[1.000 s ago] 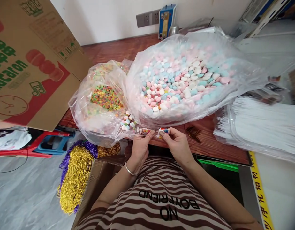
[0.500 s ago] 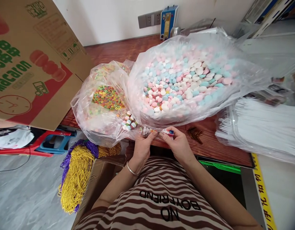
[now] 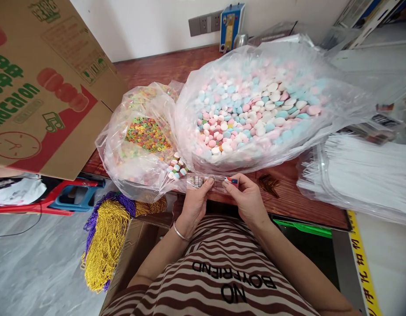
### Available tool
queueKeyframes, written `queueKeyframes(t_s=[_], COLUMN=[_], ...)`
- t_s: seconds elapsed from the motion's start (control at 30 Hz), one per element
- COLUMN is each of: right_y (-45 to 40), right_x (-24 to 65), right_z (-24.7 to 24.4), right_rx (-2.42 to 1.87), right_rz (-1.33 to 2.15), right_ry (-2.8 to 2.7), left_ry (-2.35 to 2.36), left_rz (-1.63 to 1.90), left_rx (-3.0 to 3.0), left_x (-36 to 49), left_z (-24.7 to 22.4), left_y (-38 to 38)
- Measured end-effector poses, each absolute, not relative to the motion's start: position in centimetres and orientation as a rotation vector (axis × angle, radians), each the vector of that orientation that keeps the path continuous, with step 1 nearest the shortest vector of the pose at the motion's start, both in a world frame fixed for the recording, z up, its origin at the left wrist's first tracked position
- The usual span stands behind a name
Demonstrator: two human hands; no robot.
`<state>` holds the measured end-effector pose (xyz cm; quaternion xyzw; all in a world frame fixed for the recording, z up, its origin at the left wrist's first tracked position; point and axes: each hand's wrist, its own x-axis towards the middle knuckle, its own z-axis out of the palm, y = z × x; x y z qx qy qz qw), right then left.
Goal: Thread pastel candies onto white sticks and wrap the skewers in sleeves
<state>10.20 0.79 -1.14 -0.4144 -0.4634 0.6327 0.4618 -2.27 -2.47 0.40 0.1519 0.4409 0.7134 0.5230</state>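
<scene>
A small clear plastic packet (image 3: 194,181) with white print and a coloured end is stretched sideways between my hands at the table's front edge. My left hand (image 3: 197,202) pinches it near the printed part, thumb on top. At the coloured end, my right hand (image 3: 248,199) grips it between thumb and fingers. Just beyond my left hand lies a little cluster of pink, white and blue candies (image 3: 177,167). Behind that, a clear bag (image 3: 115,164) holds small multicoloured rings. A larger clear bag (image 3: 203,79) is full of pastel round candies.
Brown twist-like strips (image 3: 269,185) lie right of my hand on the wooden table (image 3: 166,61). White sticks or straws (image 3: 364,171) fill a bag at the right. A cardboard box (image 3: 64,145) stands left; gold and purple bead strings (image 3: 106,241) hang below. A blue device (image 3: 232,28) stands by the wall.
My hands have moved slightly apart, with the packet drawn out between them. The packet's printed end lies a little further left. The bags stay put.
</scene>
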Motion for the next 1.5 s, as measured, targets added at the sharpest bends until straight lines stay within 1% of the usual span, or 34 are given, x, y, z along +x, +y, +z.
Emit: queueKeyframes(t_s=[0.13,0.3,0.47,0.67,0.8,0.9,1.03,1.1,1.27,1.5], right_y=[0.5,0.7,1.1,0.4,-0.5,-0.8,-0.3,0.2,0.2,-0.1], right_x=[9.5,9.7,10.2,11.1,11.7,11.4,10.6,10.3,10.0,10.4], right_z=[-1.2,-1.3,-1.0,0.4,1.1,1.2,1.0,0.9,0.8,1.0], right_rx=[-1.028,-1.034,-1.066,-1.014,-0.983,-0.968,-0.98,-0.968,-0.924,-0.881], right_rz=[1.557,1.569,1.524,1.395,1.319,1.393,1.67,1.752,1.676,1.593], right_ry=[-1.022,-1.114,-1.196,-1.144,-1.281,-1.274,-1.146,-1.121,-1.026,-1.149], left_ry=[1.099,1.155,1.079,0.961,0.933,0.889,0.899,0.9,0.891,0.877], left_rz=[1.783,1.821,1.743,1.702,1.646,1.638,1.685,1.709,1.685,1.691], left_rx=[0.264,0.224,0.264,0.014,-0.039,0.002,0.06,0.08,0.062,0.072], left_x=[-2.1,-2.4,-2.5,-4.0,-4.4,-4.1,-3.8,-3.8,-3.9,-3.6], left_z=[0.0,-0.9,-0.9,-1.1,-1.3,-1.5,-1.6,-1.7,-2.1,-1.8], left_y=[-2.2,-2.1,-2.2,-1.7,-1.6,-1.6,-1.8,-1.8,-1.9,-1.8])
